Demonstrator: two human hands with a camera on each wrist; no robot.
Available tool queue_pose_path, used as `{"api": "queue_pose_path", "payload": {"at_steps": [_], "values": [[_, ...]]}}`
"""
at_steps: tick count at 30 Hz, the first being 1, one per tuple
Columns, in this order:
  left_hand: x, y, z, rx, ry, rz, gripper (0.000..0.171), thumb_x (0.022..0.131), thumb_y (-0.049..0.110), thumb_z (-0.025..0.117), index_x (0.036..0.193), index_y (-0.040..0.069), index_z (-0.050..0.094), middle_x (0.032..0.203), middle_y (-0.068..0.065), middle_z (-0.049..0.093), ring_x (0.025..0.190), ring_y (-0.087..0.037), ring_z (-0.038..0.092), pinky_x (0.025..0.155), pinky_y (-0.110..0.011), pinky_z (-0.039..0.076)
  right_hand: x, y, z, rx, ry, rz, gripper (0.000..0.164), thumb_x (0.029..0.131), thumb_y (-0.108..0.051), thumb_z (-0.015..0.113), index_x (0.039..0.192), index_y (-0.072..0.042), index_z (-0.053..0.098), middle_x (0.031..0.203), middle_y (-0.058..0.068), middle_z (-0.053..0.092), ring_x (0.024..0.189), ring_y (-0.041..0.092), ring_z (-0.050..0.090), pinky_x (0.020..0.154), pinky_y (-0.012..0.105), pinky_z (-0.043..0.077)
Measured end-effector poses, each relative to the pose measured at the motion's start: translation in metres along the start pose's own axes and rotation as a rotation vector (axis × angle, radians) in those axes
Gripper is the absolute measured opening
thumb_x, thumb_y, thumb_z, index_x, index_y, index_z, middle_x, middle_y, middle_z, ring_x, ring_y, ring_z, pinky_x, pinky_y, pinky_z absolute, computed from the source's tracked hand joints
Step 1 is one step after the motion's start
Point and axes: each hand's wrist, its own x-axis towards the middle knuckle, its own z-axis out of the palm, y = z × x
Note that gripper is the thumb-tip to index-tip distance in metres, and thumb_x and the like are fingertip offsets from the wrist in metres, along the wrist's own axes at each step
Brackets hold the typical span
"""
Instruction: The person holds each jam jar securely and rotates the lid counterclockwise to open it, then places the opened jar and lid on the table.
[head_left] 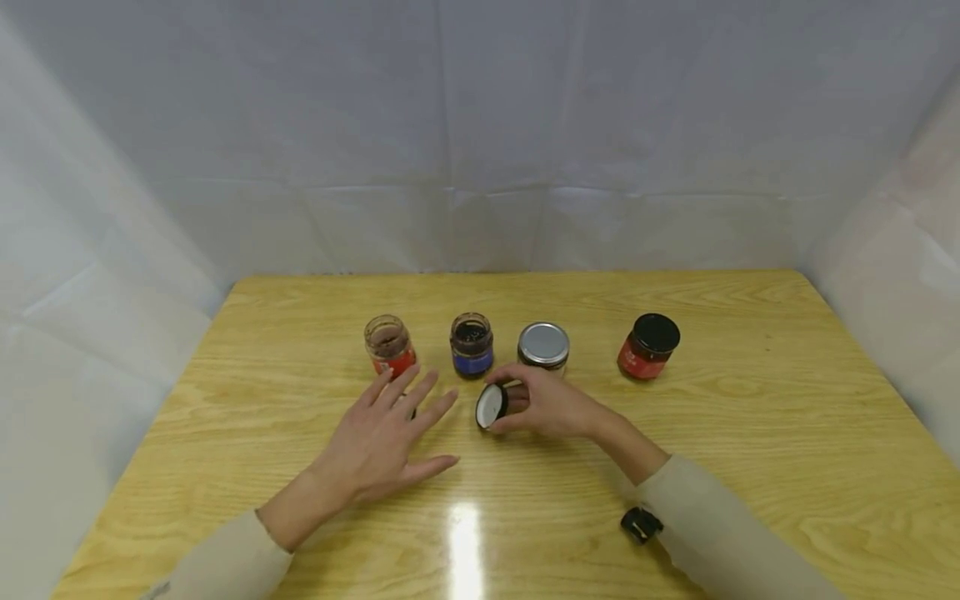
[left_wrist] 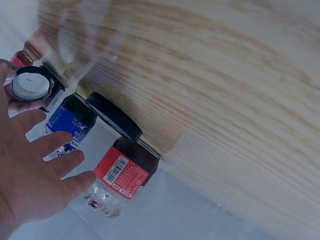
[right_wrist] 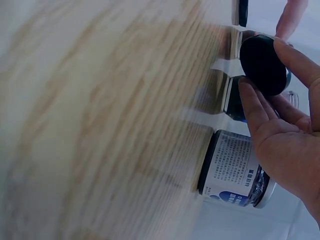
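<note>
Between thumb and fingers, my right hand (head_left: 551, 404) pinches a black jar lid (head_left: 491, 406) by its rim, tilted so that its white inside faces left. My left hand (head_left: 375, 446), fingers spread and straight, is over the table with nothing in its grasp. Beneath it, mostly hidden in the head view, a second black lid (left_wrist: 114, 116) lies close to an open glass jar with a red label (head_left: 394, 358). An open jar with a blue label (head_left: 472, 360) and dark contents stands behind the gap between the hands.
A jar with a silver lid (head_left: 543, 343) and a pale label stands just behind my right hand. Farther right is a red-labelled jar with a black lid (head_left: 648, 350). The wooden table (head_left: 750, 417) has pale sheeting (head_left: 525, 125) behind it.
</note>
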Motion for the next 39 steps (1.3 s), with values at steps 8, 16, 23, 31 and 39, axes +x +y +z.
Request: {"api": "queue_pose_path", "payload": {"at_steps": [8, 16, 23, 31, 39], "values": [[-0.003, -0.001, 0.003, -0.002, -0.012, 0.004, 0.072, 0.088, 0.070, 0.039, 0.142, 0.023, 0.048, 0.145, -0.013, 0.042, 0.135, -0.034, 0.032, 0.109, -0.052, 0.023, 0.002, 0.002, 0.001, -0.121, 0.007, 0.025, 0.059, 0.081, -0.011, 0.077, 0.130, 0.003, 0.049, 0.124, 0.011, 0.055, 0.117, 0.027, 0.054, 0.093, 0.033, 0.046], [-0.003, -0.001, 0.003, -0.014, -0.022, 0.007, 0.074, 0.088, 0.071, 0.039, 0.143, 0.022, 0.047, 0.146, -0.013, 0.041, 0.136, -0.034, 0.031, 0.109, -0.052, 0.023, 0.007, 0.000, 0.001, -0.334, 0.031, 0.033, 0.059, 0.079, -0.023, 0.079, 0.129, -0.002, 0.055, 0.122, 0.007, 0.059, 0.110, 0.017, 0.056, 0.092, 0.035, 0.046], [-0.004, 0.000, 0.004, -0.013, -0.038, 0.002, 0.075, 0.088, 0.073, 0.036, 0.143, 0.023, 0.046, 0.147, -0.012, 0.040, 0.137, -0.033, 0.028, 0.109, -0.051, 0.022, 0.012, -0.002, 0.006, -0.386, 0.039, 0.055, 0.056, 0.078, -0.020, 0.081, 0.126, -0.002, 0.058, 0.114, 0.005, 0.061, 0.100, 0.014, 0.057, 0.086, 0.033, 0.047], [-0.006, 0.001, 0.006, -0.010, -0.007, 0.010, 0.074, 0.088, 0.072, 0.037, 0.142, 0.023, 0.047, 0.146, -0.012, 0.041, 0.136, -0.034, 0.031, 0.109, -0.051, 0.024, 0.017, -0.002, 0.014, -0.495, 0.060, 0.010, 0.054, 0.074, -0.017, 0.083, 0.119, -0.002, 0.059, 0.111, 0.006, 0.061, 0.100, 0.017, 0.056, 0.089, 0.035, 0.045], [-0.006, 0.002, 0.007, -0.011, -0.008, 0.008, 0.076, 0.087, 0.073, 0.037, 0.143, 0.022, 0.047, 0.145, -0.013, 0.041, 0.136, -0.034, 0.030, 0.109, -0.052, 0.023, 0.021, -0.002, 0.017, -0.610, 0.076, -0.023, 0.056, 0.070, -0.020, 0.085, 0.116, -0.001, 0.061, 0.111, 0.009, 0.059, 0.104, 0.021, 0.054, 0.094, 0.037, 0.041]]}}
